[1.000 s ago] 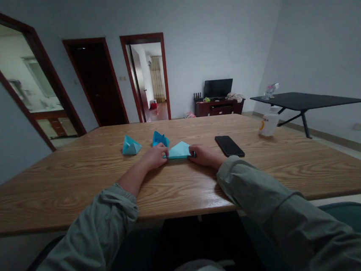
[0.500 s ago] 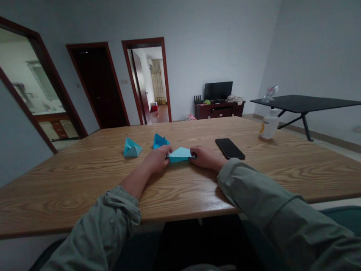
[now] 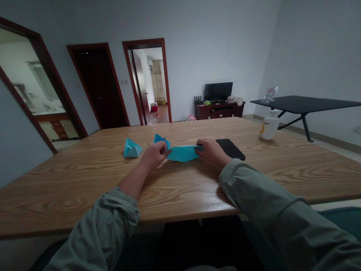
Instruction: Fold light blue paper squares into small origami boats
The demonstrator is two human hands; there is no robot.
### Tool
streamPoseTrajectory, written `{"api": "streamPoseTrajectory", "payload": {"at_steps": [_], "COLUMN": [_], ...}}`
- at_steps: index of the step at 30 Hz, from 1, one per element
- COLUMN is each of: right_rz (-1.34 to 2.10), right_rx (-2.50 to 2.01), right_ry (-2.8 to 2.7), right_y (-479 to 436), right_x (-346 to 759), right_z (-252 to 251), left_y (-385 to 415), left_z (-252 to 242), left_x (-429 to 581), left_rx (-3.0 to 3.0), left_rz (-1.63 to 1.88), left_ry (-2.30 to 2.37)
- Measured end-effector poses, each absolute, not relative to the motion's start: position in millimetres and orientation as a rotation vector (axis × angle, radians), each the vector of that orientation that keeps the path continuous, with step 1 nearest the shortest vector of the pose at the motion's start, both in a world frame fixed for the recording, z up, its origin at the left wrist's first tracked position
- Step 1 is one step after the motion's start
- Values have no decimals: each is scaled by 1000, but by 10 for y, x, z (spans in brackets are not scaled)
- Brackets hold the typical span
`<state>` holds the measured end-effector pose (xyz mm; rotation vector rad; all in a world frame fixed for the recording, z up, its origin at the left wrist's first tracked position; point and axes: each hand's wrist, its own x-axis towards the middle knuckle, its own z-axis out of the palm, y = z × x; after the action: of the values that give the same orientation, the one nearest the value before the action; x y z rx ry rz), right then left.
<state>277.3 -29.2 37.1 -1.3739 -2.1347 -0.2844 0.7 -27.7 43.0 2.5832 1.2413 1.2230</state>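
Note:
A folded light-blue paper (image 3: 183, 153) is held just above the wooden table (image 3: 185, 182) between both hands. My left hand (image 3: 154, 154) pinches its left end with closed fingers. My right hand (image 3: 210, 152) grips its right end, fingers curled. The paper's point now hangs downward, its straight edge on top. Two finished blue paper shapes rest further back: one (image 3: 132, 148) to the left, another (image 3: 161, 140) partly hidden behind my left hand and the held paper.
A black phone (image 3: 231, 148) lies just right of my right hand. A white bottle (image 3: 269, 127) stands at the table's far right. A black side table (image 3: 306, 103) is beyond it. Doorways and a TV stand (image 3: 219, 107) line the far wall.
The blue paper was lying flat with its point up; both hands have lifted it and turned it over, so the point faces down. My right hand shifted slightly toward the phone.

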Motion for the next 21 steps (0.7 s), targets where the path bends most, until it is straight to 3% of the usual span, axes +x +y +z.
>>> {"api": "streamPoseTrajectory", "payload": {"at_steps": [8,18,21], "right_rz": [57,636,667], "right_rx": [-1207,-985,-991], "right_ry": [-1737,-1560,-1565], "right_y": [-125,-81,-87], "right_x": [2843,2765,2745], "right_z": [335,326,312], "left_y": [-247,-175,-124], "left_z": [455,452,434], "left_x": [-13,34,39], "left_rx": [2105,1854,1803], "left_rz": [1677,1787,1795], "left_ry": [1259,1091,1094]}}
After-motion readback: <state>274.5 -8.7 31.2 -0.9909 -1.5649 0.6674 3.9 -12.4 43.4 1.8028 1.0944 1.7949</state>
